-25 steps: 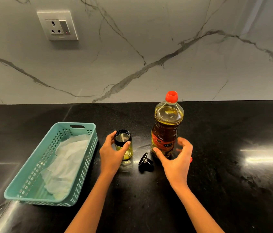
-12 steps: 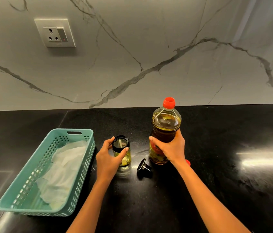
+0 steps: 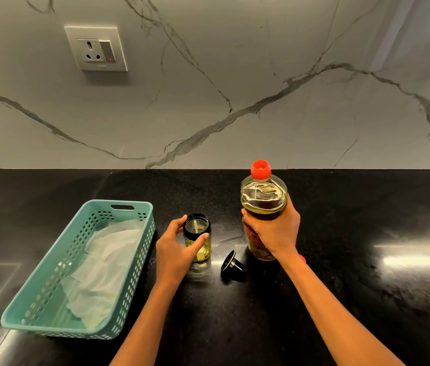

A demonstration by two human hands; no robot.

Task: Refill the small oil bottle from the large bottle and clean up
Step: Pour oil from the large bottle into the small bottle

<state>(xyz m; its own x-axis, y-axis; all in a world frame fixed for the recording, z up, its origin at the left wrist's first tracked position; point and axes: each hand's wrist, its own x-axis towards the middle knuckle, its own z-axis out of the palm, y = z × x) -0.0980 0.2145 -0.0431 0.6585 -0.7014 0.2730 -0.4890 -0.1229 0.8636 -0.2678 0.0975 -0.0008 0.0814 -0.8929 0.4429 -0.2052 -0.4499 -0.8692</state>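
Right hand (image 3: 274,233) wrapped round the clear plastic large bottle (image 3: 262,204), upright on a glossy black speckled counter (image 3: 354,299). Left of it, left hand (image 3: 174,249) curls round the open small glass bottle (image 3: 198,233); black flared lid (image 3: 231,265) lies between. Further left, a teal perforated basket (image 3: 137,270) holds crumpled paper (image 3: 103,265). Veined marble wall (image 3: 235,101) behind.

Legible text: none. Large bottle (image 3: 262,199), red label (image 3: 252,237): print blurred, mostly covered by right hand (image 3: 274,233). Wall socket (image 3: 96,48), faint mark on lower edge: too small to read
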